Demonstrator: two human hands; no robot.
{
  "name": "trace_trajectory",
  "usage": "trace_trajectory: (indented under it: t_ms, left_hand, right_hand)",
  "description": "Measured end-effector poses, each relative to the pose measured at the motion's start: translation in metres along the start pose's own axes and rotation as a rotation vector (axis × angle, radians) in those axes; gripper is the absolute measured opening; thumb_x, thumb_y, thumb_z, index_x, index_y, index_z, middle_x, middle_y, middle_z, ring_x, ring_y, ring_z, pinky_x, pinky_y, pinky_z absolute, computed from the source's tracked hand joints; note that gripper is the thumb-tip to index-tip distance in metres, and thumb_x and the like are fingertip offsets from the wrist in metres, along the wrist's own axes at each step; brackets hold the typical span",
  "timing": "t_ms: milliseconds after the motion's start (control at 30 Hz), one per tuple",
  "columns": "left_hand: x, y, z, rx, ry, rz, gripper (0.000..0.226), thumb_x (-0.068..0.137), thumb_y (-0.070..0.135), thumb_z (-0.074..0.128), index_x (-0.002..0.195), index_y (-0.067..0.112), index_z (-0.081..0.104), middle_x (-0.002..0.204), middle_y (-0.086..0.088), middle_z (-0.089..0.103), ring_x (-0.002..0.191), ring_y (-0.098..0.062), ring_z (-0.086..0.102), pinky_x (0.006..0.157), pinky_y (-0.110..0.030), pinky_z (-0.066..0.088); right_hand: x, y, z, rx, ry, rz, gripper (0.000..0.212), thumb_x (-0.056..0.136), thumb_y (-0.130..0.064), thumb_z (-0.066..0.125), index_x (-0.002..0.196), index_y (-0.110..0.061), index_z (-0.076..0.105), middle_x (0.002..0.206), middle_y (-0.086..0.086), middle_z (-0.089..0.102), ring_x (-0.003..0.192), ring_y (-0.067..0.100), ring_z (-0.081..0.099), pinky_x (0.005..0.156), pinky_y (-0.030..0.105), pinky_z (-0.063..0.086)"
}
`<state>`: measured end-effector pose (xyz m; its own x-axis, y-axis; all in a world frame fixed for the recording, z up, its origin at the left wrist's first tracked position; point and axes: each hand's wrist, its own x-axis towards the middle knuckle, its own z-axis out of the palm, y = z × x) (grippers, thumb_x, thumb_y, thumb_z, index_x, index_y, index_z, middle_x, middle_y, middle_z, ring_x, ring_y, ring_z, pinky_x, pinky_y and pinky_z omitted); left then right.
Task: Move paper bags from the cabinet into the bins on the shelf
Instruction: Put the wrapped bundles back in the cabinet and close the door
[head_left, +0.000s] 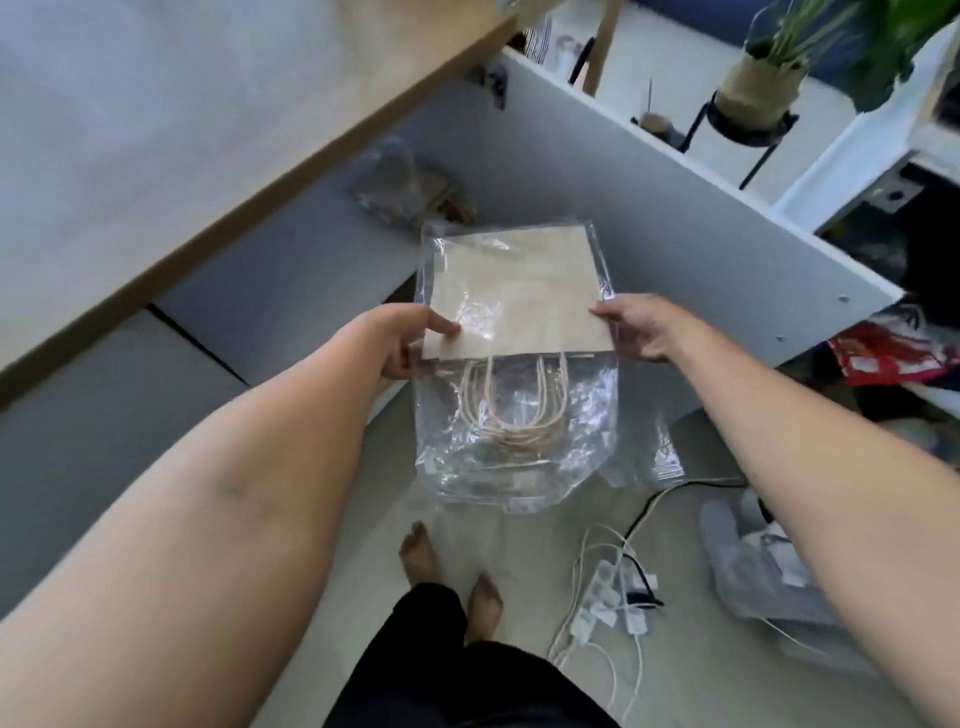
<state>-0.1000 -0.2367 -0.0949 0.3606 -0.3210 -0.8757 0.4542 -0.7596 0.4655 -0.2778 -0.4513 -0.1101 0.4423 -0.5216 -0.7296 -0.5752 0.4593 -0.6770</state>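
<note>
A stack of flat beige paper bags (519, 296) with string handles (514, 410) sits inside a clear plastic wrapper (519, 467), held up in front of the open cabinet. My left hand (410, 338) pinches the pack's left edge, thumb on top. On the opposite edge, my right hand (644, 327) grips the wrapper. Another plastic-wrapped pack (400, 187) lies deeper inside the cabinet. No bins are in view.
The white cabinet door (675, 208) stands open to the right. A wooden-edged countertop (249, 208) runs overhead at left. On the floor lie a power strip with cables (613, 603), a plastic bag (763, 566) and my bare feet (452, 577). A potted plant (763, 83) stands beyond the door.
</note>
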Motion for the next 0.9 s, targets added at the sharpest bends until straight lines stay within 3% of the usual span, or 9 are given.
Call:
trace_trajectory:
  t_ms: [167,300,367,433,533,600,667,767,900]
  left_hand:
    - [0.030,-0.055,-0.036,-0.135,0.064,-0.129,0.070,0.068,0.024,0.082,0.129,0.014,0.049,0.121,0.003,0.055,0.095,-0.021,0.065,0.062,-0.031,0.055]
    - [0.036,-0.080,-0.069,-0.313,0.092,-0.142,0.049,0.082,0.016,0.073,0.125,0.010,0.050,0.123,-0.005,0.056,0.074,-0.023,0.070,0.050,-0.033,0.058]
    - [0.043,-0.093,-0.085,-0.389,0.122,-0.146,0.048,0.079,0.013,0.075,0.122,0.010,0.053,0.128,-0.004,0.057,0.088,-0.023,0.069,0.057,-0.040,0.061]
    - [0.055,-0.105,-0.106,-0.456,0.189,-0.169,0.046,0.074,0.014,0.079,0.115,0.011,0.058,0.119,-0.001,0.060,0.095,-0.017,0.062,0.068,-0.043,0.062]
    - [0.062,-0.109,-0.120,-0.529,0.272,-0.155,0.015,0.084,0.013,0.070,0.084,0.012,0.055,0.083,0.001,0.051,0.069,-0.010,0.056,0.049,-0.029,0.058]
    - [0.070,-0.109,-0.128,-0.555,0.287,-0.134,0.019,0.089,0.014,0.064,0.074,0.015,0.051,0.071,0.001,0.050,0.049,-0.009,0.053,0.037,-0.020,0.051]
    - [0.079,-0.112,-0.136,-0.585,0.298,-0.126,0.019,0.091,0.014,0.061,0.074,0.016,0.051,0.069,0.001,0.050,0.053,-0.009,0.049,0.035,-0.018,0.049]
    - [0.091,-0.116,-0.145,-0.664,0.307,-0.149,0.019,0.093,0.012,0.059,0.076,0.015,0.051,0.072,0.000,0.046,0.059,-0.009,0.045,0.032,-0.017,0.048]
    - [0.105,-0.118,-0.148,-0.750,0.371,-0.144,0.022,0.092,0.004,0.056,0.072,0.015,0.051,0.072,-0.002,0.042,0.058,-0.011,0.042,0.031,-0.014,0.044]
  right_hand:
    - [0.038,0.021,0.051,-0.100,-0.079,0.099,0.016,0.094,-0.013,0.056,0.078,-0.012,0.058,0.046,-0.005,0.066,0.038,0.005,0.062,0.044,0.018,0.053]
    - [0.068,0.020,0.109,-0.209,-0.159,0.131,0.017,0.094,-0.017,0.057,0.078,-0.014,0.056,0.044,-0.005,0.065,0.036,0.003,0.060,0.041,0.016,0.051]
    - [0.076,0.017,0.132,-0.242,-0.193,0.134,0.019,0.095,-0.017,0.056,0.076,-0.014,0.055,0.042,-0.004,0.063,0.032,0.003,0.058,0.034,0.014,0.047]
    - [0.090,0.011,0.163,-0.279,-0.234,0.144,0.016,0.094,-0.018,0.057,0.079,-0.014,0.057,0.044,-0.004,0.064,0.035,0.005,0.060,0.038,0.016,0.050]
    - [0.107,0.000,0.202,-0.322,-0.274,0.118,0.004,0.092,-0.017,0.060,0.089,-0.014,0.061,0.054,0.000,0.064,0.045,0.013,0.061,0.044,0.022,0.050]
    - [0.122,-0.007,0.224,-0.357,-0.293,0.083,0.004,0.091,-0.017,0.062,0.090,-0.014,0.060,0.068,0.003,0.064,0.058,0.017,0.061,0.048,0.028,0.055]
    - [0.136,-0.009,0.240,-0.402,-0.292,0.058,0.007,0.089,-0.020,0.065,0.088,-0.015,0.060,0.080,0.004,0.064,0.068,0.020,0.061,0.057,0.037,0.057]
    - [0.156,-0.008,0.262,-0.415,-0.303,0.050,0.005,0.087,-0.018,0.067,0.087,-0.016,0.062,0.084,0.003,0.065,0.069,0.017,0.062,0.065,0.037,0.056]
    - [0.177,-0.009,0.282,-0.448,-0.275,0.022,0.017,0.086,-0.014,0.069,0.075,-0.018,0.057,0.075,-0.001,0.061,0.061,0.010,0.058,0.043,0.018,0.051]
